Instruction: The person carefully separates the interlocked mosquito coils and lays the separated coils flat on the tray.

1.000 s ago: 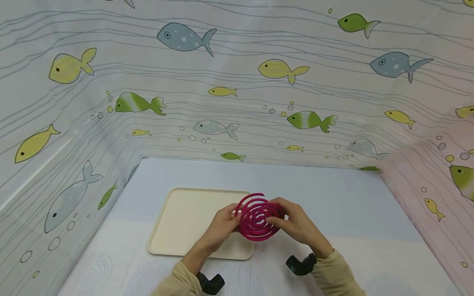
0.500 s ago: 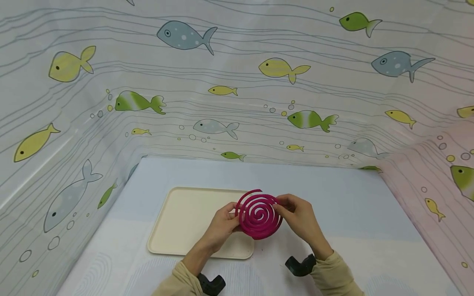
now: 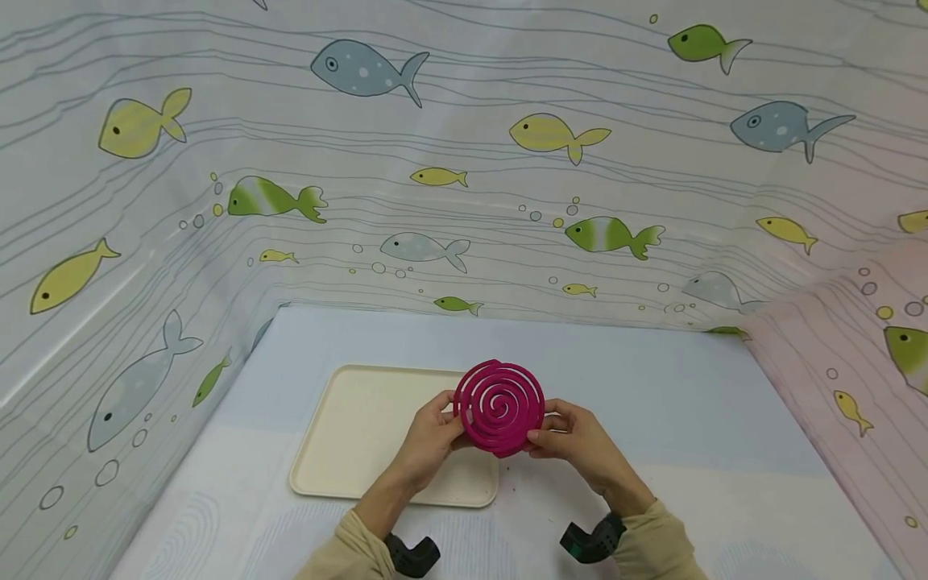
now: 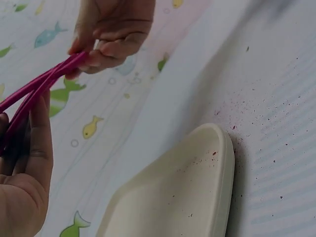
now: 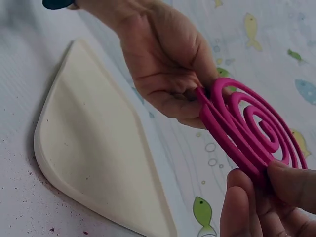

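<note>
A magenta spiral mosquito coil (image 3: pixel 511 439) is held up between both hands, its flat face toward the head camera. My left hand (image 3: pixel 428 439) grips its left edge, thumb on the front. At the lower right edge, my right hand (image 3: pixel 583 443) pinches it between thumb and fingers. Seen edge-on in the left wrist view, the mosquito coil (image 4: pixel 64 66) shows two layers standing slightly apart at an angle. In the right wrist view, several rings of the mosquito coil (image 5: pixel 232 143) spread a little out of one plane.
A cream rectangular tray (image 3: pixel 355 427) lies on the table behind and left of the hands. Small magenta crumbs (image 4: pixel 215 153) speckle the tray's corner and the pale tablecloth (image 3: pixel 652 379). Fish-patterned curtains (image 3: pixel 493 201) enclose the table at back and sides.
My right hand let its fingers slide from the coil's middle and upper right to the lower right edge. The coil moved slightly up and left, and its protruding upper ring now lines up with the rest.
</note>
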Action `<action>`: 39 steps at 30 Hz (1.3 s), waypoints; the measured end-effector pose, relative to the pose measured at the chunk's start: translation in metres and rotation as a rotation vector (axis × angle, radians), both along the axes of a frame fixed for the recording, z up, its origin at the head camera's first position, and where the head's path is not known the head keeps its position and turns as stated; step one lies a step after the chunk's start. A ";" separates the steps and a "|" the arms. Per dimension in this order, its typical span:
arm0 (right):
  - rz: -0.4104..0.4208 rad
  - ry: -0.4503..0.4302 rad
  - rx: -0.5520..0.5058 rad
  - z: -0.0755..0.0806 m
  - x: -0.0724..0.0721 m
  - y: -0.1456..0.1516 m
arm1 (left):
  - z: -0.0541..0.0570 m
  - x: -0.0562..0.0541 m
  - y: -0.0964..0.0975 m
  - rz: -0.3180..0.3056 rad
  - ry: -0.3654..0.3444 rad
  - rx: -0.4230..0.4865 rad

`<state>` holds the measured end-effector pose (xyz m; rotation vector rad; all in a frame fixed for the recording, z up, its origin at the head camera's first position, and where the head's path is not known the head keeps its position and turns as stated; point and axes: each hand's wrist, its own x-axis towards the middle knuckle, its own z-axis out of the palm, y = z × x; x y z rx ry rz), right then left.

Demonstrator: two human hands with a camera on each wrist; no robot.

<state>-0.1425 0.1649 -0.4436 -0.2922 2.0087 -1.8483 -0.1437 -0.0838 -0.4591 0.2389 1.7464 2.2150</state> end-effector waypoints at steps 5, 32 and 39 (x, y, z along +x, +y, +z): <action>0.008 -0.017 -0.072 0.002 -0.001 0.000 | 0.000 0.001 -0.002 -0.027 0.015 0.027; -0.171 0.106 0.096 0.014 -0.003 -0.013 | 0.004 0.004 -0.002 -0.006 -0.118 -0.051; -0.052 0.245 0.307 0.014 0.007 -0.025 | 0.005 0.005 0.005 0.070 -0.147 -0.006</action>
